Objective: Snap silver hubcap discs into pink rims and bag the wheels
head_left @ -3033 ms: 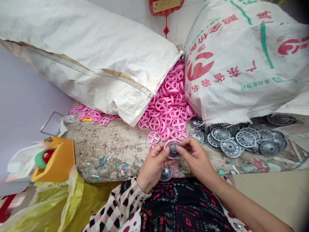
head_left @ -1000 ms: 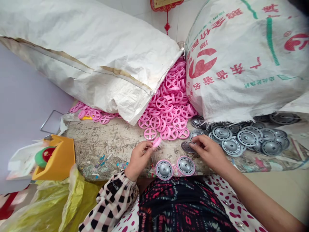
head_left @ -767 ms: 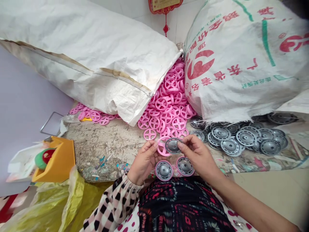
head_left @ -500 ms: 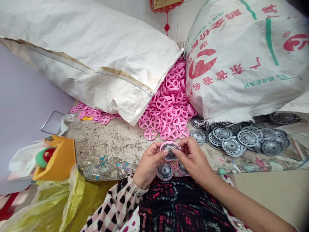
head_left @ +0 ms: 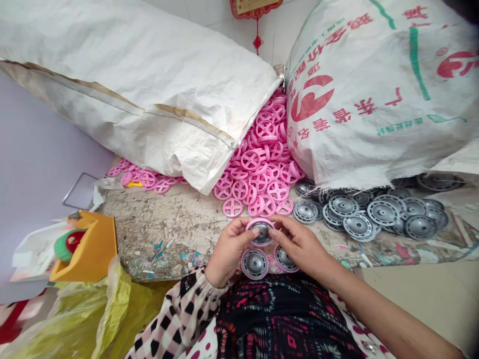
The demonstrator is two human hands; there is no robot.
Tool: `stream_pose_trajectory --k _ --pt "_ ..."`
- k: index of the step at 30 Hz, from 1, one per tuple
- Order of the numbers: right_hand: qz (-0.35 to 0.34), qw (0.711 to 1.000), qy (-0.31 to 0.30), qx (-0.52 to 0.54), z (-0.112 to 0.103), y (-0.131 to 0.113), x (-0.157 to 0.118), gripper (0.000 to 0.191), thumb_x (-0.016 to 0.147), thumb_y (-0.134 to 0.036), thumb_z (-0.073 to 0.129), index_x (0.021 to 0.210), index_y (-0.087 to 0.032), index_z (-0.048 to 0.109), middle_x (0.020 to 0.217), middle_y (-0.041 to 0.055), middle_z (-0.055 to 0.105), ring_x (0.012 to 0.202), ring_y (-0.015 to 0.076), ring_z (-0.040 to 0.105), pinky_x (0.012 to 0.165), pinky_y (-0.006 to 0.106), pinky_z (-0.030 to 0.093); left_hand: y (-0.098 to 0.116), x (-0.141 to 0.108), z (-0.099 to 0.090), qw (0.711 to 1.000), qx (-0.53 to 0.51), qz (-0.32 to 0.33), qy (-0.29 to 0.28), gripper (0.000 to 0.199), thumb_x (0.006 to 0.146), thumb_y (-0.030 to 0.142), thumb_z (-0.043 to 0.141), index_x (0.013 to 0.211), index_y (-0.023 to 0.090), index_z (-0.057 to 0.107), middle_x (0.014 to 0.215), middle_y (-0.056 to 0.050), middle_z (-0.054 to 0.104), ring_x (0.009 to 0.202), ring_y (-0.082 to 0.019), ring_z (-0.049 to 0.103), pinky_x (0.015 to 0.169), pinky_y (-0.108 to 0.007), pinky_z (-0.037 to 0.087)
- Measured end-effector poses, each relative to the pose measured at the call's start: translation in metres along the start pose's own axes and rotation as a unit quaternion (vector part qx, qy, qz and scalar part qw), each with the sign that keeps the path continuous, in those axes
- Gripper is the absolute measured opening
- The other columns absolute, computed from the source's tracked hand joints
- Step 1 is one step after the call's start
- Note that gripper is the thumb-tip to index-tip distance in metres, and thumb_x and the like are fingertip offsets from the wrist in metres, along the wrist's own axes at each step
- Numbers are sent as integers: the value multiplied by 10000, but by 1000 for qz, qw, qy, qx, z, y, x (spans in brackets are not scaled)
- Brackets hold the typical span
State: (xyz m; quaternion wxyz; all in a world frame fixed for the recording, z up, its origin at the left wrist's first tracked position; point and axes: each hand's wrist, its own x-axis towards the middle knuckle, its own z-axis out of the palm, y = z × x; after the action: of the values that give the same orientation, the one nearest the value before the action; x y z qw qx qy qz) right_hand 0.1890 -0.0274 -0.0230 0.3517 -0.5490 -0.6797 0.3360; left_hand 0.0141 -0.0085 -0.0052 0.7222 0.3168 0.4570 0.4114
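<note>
Holds 1 grey-capped pink wheel (head_left: 263, 233) over the tabletop (head_left: 160, 219), by its near edge, pinching with thumb and fingers of left hand (head_left: 226, 252) and right hand (head_left: 301, 247). Has 2 matching wheels (head_left: 255, 264) on that edge, pink spoked rims (head_left: 250, 160) heaped behind, grey hubcaps (head_left: 383, 212) rightward.

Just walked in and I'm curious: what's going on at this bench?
A person's left hand and right hand together hold a pink-rimmed gray disc. Two similar discs lie at the near edge of the bench. Beyond are heaped pink wheels by a white sack, with loose gray discs to the right.
</note>
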Motion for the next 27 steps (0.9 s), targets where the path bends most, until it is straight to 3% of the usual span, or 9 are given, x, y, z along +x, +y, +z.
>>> stream_pose_trajectory --k 3,6,10,12,16,20,22,24,27 --pt "6 981 5 -196 -18 20 5 315 966 -311 385 1088 -171 639 1066 101 660 996 234 588 872 374 457 5 9 -11 998 50 -14 21 267 617 237 786 812 139 633 773 -11 670 661 -134 618 614 -258 504" --pt "61 918 19 -391 -31 37 8 336 957 -256 378 1162 -134 615 1223 163 605 1021 292 573 846 430 450 -1 21 -19 994 108 -16 21 316 606 202 770 892 143 649 696 7 652 600 -110 587 580 -219 448" --pt "113 861 -3 -496 -33 44 11 360 953 -243 372 1243 -123 550 1273 213 547 943 292 612 725 400 460 -19 33 -25 973 231 8 3 328 645 206 726 962 168 650 612 37 595 532 -105 531 556 -228 403" --pt "127 851 -14 -509 -32 42 13 350 950 -265 392 1233 -132 550 1182 203 575 892 289 621 673 381 452 -23 36 -28 936 346 65 20 278 680 234 708 951 183 673 691 12 616 610 -127 556 612 -256 428" --pt "108 864 14 -492 -35 38 15 380 920 -317 482 1261 -154 528 1038 160 565 823 273 602 613 354 434 -12 41 -40 797 559 198 110 195 814 253 588 978 202 682 927 -54 610 797 -181 581 761 -329 461" --pt "86 886 49 -454 -38 41 15 384 920 -308 481 1269 -158 531 1049 135 553 808 242 579 618 335 428 1 51 -55 668 699 207 147 193 826 227 576 984 212 685 961 -90 552 937 -247 558 826 -383 457" --pt "76 898 57 -430 -40 44 14 371 920 -298 473 1250 -149 556 1047 124 561 823 235 579 652 332 433 1 57 -61 647 724 199 135 145 820 230 591 920 214 694 934 -85 540 940 -248 552 835 -382 456" --pt "68 916 73 -388 -42 50 15 356 910 -301 481 1213 -150 591 1008 105 576 834 228 581 689 328 438 0 61 -63 649 719 215 126 115 826 218 581 861 211 691 919 -77 549 939 -239 546 857 -382 449" --pt "68 954 123 -263 -48 59 16 284 877 -333 519 1060 -174 668 892 63 595 781 201 576 709 320 441 -1 59 -64 712 643 252 128 85 818 211 581 810 206 665 916 -60 596 952 -228 547 888 -379 434"
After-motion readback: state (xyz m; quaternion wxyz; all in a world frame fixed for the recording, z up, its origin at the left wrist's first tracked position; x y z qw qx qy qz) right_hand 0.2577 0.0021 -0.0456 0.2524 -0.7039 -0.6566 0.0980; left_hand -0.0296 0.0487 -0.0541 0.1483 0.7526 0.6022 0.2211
